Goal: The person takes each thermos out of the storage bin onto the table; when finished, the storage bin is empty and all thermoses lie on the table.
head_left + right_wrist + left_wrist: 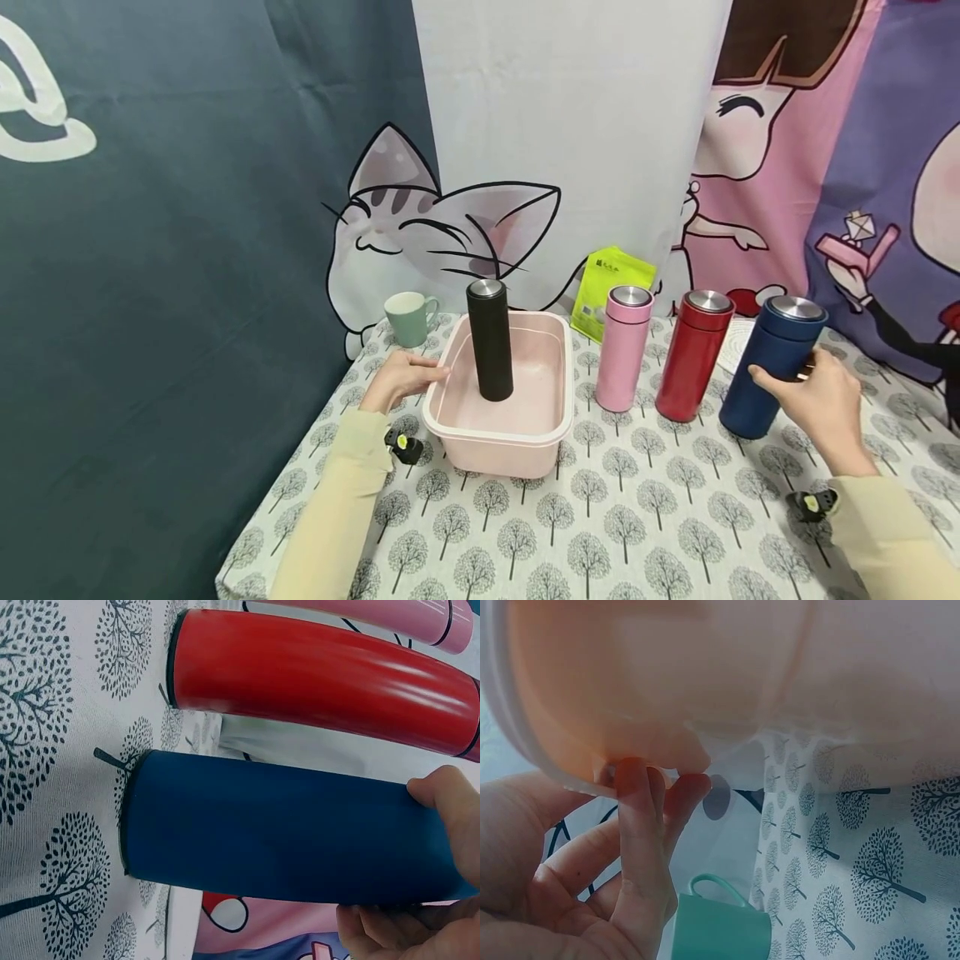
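Observation:
My left hand (405, 377) pinches the left rim of a pale pink plastic basin (495, 454), thumb and fingers on either side of its wall in the left wrist view. Inside the basin a black thermos (491, 350) with a steel-topped lid stands upright. On the right, my right hand (821, 404) grips a dark blue thermos (277, 825) around its upper body. The blue thermos's base is at or very close to the tablecloth; I cannot tell if it touches. Just left of it stands a red thermos (693, 358), then a pink thermos (624, 350).
A green mug (408, 318) stands behind the basin at the back left. Behind the pink thermos is a yellow-green packet (611, 292). A white flat piece (735, 343) lies behind the red and blue thermoses. Printed cloth curtains hang at the table's back and left edges.

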A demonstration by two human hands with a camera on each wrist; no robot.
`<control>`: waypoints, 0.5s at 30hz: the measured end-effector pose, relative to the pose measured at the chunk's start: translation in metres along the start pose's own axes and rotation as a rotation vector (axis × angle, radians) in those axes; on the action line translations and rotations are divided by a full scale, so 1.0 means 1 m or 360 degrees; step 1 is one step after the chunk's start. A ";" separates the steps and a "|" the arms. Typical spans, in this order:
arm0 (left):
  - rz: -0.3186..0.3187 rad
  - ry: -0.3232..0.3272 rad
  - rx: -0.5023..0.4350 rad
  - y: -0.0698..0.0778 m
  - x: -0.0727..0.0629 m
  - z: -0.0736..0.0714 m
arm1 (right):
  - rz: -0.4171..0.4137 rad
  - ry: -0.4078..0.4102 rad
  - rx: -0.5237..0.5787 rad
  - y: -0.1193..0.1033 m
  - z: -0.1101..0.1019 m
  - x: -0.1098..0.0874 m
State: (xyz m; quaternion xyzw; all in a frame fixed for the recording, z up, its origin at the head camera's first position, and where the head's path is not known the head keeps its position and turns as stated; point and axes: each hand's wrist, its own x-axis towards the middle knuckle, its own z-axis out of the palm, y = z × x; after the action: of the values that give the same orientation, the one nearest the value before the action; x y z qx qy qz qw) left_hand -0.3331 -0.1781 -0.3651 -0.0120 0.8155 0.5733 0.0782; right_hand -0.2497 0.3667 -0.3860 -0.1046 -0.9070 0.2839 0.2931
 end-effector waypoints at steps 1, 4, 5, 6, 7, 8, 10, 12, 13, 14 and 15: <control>0.0001 -0.0003 0.0000 -0.001 0.000 0.000 | 0.0005 0.0004 -0.0002 -0.001 0.001 0.000; 0.0006 -0.0003 0.0014 -0.003 0.000 0.000 | 0.0022 0.0008 -0.0005 -0.002 0.002 -0.001; 0.0001 0.0002 0.0022 -0.003 0.000 0.000 | 0.0033 0.0001 -0.0001 -0.002 0.003 -0.002; -0.0012 0.0008 0.0015 -0.004 0.000 0.000 | 0.0041 -0.0013 0.0008 -0.002 0.003 -0.002; -0.0021 0.0012 0.0014 -0.004 0.000 -0.001 | 0.0050 -0.0028 0.0016 -0.003 0.003 -0.002; -0.0026 0.0014 0.0018 -0.004 -0.001 -0.001 | 0.0058 -0.0044 0.0025 -0.003 0.003 -0.003; -0.0039 0.0020 0.0018 -0.004 -0.001 -0.001 | 0.0081 -0.0085 0.0052 -0.004 0.002 -0.004; -0.0040 0.0026 0.0015 -0.003 -0.001 -0.001 | 0.0106 -0.0130 0.0073 -0.004 -0.001 -0.006; -0.0031 0.0021 0.0020 -0.003 -0.001 -0.001 | 0.0126 -0.0143 0.0077 -0.004 -0.002 -0.007; -0.0017 0.0011 0.0021 -0.002 -0.001 0.000 | 0.0152 -0.0158 0.0086 -0.004 -0.004 -0.008; -0.0009 0.0007 0.0022 -0.001 0.000 0.001 | 0.0184 -0.0171 0.0098 -0.004 -0.005 -0.010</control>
State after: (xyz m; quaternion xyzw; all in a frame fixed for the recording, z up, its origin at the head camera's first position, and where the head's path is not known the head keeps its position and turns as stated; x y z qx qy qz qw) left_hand -0.3324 -0.1781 -0.3665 -0.0150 0.8195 0.5675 0.0782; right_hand -0.2390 0.3624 -0.3846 -0.1323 -0.9047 0.3331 0.2302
